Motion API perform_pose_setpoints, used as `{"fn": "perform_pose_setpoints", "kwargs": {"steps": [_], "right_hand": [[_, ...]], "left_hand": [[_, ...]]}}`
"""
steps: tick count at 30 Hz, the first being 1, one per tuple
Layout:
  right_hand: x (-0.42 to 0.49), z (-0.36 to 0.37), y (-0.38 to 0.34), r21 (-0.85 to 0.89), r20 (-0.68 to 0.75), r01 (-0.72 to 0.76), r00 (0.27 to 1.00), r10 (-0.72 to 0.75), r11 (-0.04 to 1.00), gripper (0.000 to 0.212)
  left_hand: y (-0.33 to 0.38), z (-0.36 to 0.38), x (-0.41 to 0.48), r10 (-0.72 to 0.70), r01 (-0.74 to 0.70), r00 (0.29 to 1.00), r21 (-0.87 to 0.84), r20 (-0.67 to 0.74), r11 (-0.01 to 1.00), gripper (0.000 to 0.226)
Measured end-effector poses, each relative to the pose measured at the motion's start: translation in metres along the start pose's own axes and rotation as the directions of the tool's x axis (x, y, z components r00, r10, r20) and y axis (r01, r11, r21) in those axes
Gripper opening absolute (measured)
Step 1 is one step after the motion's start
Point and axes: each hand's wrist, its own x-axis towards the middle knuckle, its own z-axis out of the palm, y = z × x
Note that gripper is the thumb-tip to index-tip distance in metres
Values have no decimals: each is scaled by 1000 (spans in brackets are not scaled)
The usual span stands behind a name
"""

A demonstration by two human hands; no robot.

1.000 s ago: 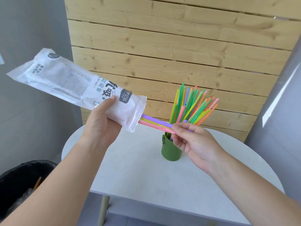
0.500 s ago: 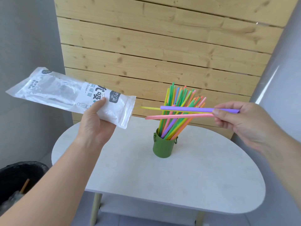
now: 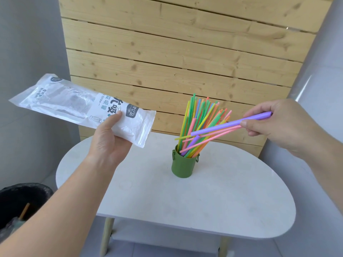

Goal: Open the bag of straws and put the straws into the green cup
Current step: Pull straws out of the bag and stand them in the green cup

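**Right hand**: thumb and fingertips pinch one end of a small bunch of loose straws, one thick purple, a few thin pink and a yellow.

**Change:** a second ago these straws were half inside the bag's mouth. Half a second ago they were clear of it and held level. Now they slope down away from my fingers, with their free ends among the standing straws just above the cup's rim. I cannot tell whether they touch.

**Left hand**: curled round the bag near its open end, thumb on top, holding it up well away from my right hand. No coloured straws show through its clear part, so I judge it empty.

**Green cup**: on the table, below and inward of my right hand, already packed with straws.

**Bin**: on the floor below my left forearm.

**Meaning for the task:** the bag is open and likely emptied. This bunch looks like the last, and only needs tipping upright and dropping in.
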Motion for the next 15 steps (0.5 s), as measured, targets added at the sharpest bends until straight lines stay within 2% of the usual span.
{"fn": "perform_pose_setpoints", "kwargs": {"steps": [10, 15], "right_hand": [[3, 1, -23, -203, 5, 81, 997, -81, 976, 9], [16, 15, -31, -306, 75, 102, 994, -83, 947, 7]], "left_hand": [[-1, 0, 0, -10, 10, 1000, -11, 10, 1000, 29], [-3, 1, 0, -16, 16, 1000, 1, 11, 1000, 24]]}}
